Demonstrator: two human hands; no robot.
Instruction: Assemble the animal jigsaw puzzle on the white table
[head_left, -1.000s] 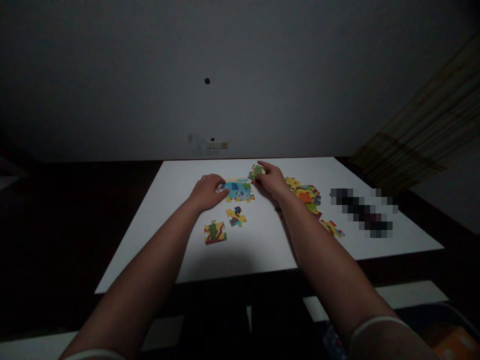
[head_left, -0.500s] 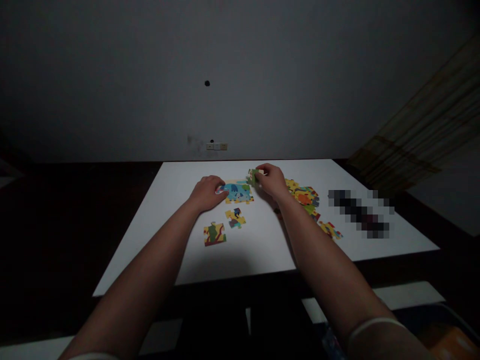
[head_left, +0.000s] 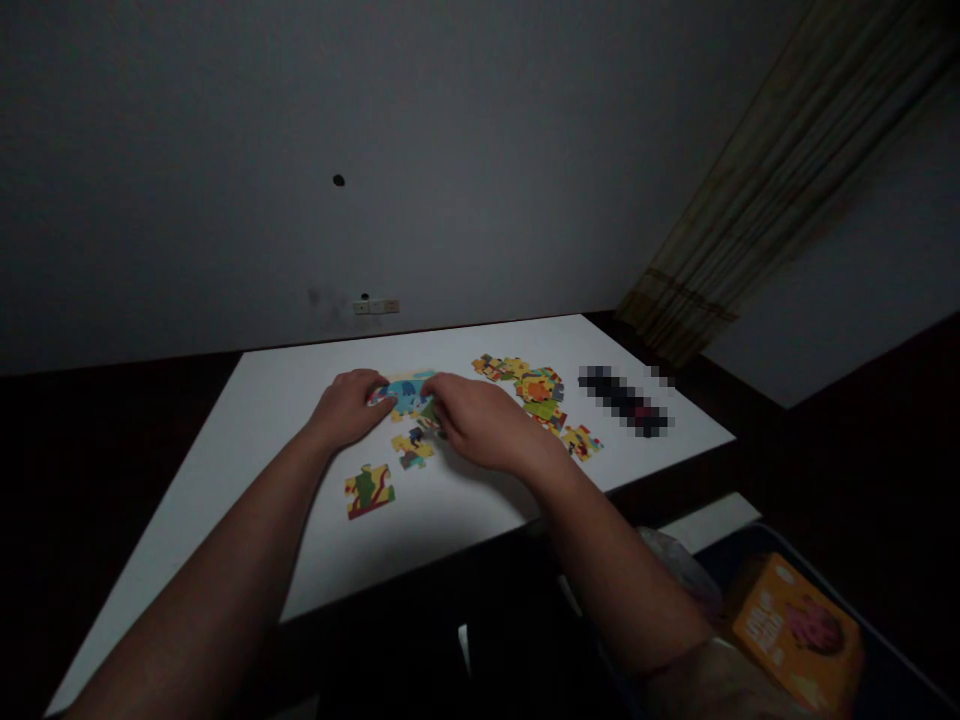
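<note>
My left hand (head_left: 349, 405) lies at the left end of a joined puzzle section (head_left: 405, 395), mostly blue with elephants. Its thumb and fingers curl around that edge and grip it. At the section's right side, my right hand (head_left: 480, 420) pinches a green puzzle piece (head_left: 428, 411), partly hidden by the fingers. Whether this piece touches the section cannot be made out. Just in front lies a loose yellow puzzle piece (head_left: 414, 448) with a dark blue figure. Nearer to me is a green and yellow puzzle piece (head_left: 369, 490) with a red-brown curve.
A heap of puzzle pieces (head_left: 538, 388) spreads right of my right hand on the white table (head_left: 247, 450). One separate piece (head_left: 582, 442) lies near the front. A pixelated dark object (head_left: 622, 400) is farther right. Below the table edge sits an orange box (head_left: 799, 630).
My right hand has brought the green piece from behind the section's right corner toward me, to its right side. My left hand stays at the section. The view has turned right.
</note>
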